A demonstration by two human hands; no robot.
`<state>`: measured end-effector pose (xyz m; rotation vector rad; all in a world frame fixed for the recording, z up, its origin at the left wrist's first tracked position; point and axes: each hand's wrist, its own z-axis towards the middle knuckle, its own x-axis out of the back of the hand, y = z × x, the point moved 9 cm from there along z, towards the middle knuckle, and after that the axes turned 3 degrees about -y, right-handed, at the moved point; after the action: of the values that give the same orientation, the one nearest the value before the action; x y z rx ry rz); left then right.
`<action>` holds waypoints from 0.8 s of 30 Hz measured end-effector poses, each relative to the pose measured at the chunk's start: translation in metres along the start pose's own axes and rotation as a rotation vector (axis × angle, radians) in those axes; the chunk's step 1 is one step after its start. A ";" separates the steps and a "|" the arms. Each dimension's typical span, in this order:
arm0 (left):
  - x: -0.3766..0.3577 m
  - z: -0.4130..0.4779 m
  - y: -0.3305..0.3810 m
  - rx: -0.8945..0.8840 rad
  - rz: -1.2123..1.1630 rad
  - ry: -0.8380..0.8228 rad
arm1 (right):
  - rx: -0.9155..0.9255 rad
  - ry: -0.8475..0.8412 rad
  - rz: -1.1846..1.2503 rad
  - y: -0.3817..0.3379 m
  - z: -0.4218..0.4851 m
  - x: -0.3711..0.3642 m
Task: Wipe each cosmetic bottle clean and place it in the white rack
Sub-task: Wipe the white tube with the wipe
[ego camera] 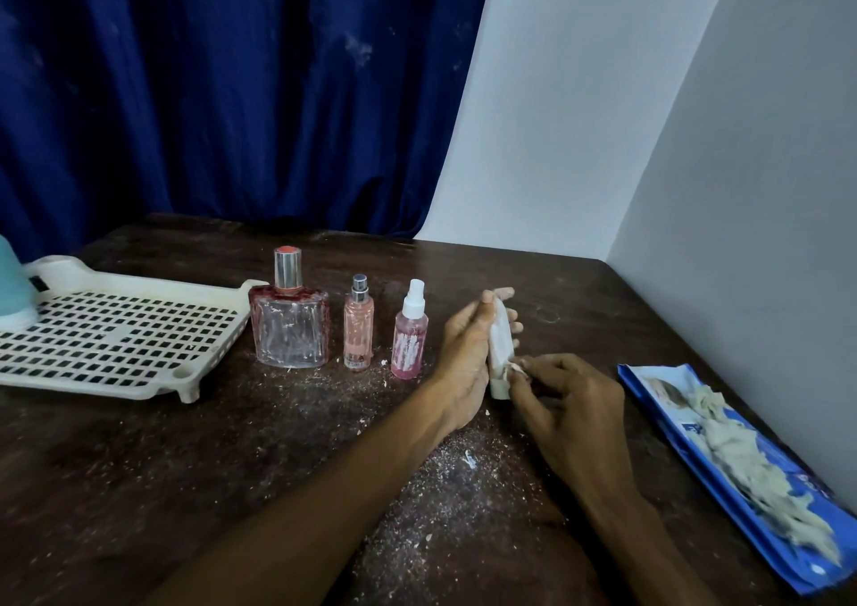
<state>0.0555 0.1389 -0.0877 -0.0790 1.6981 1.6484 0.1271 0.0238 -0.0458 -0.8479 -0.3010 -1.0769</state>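
Nothing legible anywhere. Slim pink bottle (358,327), left of the left grip (463,355): dark print band at its base, too blurred to read. Pink spray bottle (409,343), just beside that grip: white streaks, no clear letters. Blue packet (681,424), right of the right grip (570,401): white label patch, print unreadable.

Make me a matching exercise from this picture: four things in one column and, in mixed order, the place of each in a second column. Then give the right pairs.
1 white rack
2 square perfume bottle
3 white tube
4 blue packet

A in the left hand
B along the right edge of the table
C upright, just beside the rack
D on the table's left side

Pairs: 1-D, 2-C, 3-A, 4-B.
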 end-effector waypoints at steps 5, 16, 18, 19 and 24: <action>-0.001 0.002 0.000 0.016 -0.044 -0.002 | -0.039 0.047 -0.020 0.004 0.005 0.005; 0.002 0.004 -0.001 0.009 -0.068 0.058 | -0.021 0.074 0.004 0.000 0.006 0.007; 0.003 0.003 -0.001 0.004 -0.064 0.073 | -0.027 0.052 0.000 0.001 0.003 0.006; 0.003 0.002 -0.002 0.007 -0.068 0.079 | -0.014 0.032 0.007 0.000 0.001 0.005; 0.005 0.002 -0.001 0.016 -0.107 0.110 | 0.042 0.065 0.028 -0.007 0.004 0.002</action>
<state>0.0534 0.1425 -0.0911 -0.2529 1.7574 1.5757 0.1222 0.0244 -0.0385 -0.7760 -0.2558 -1.0663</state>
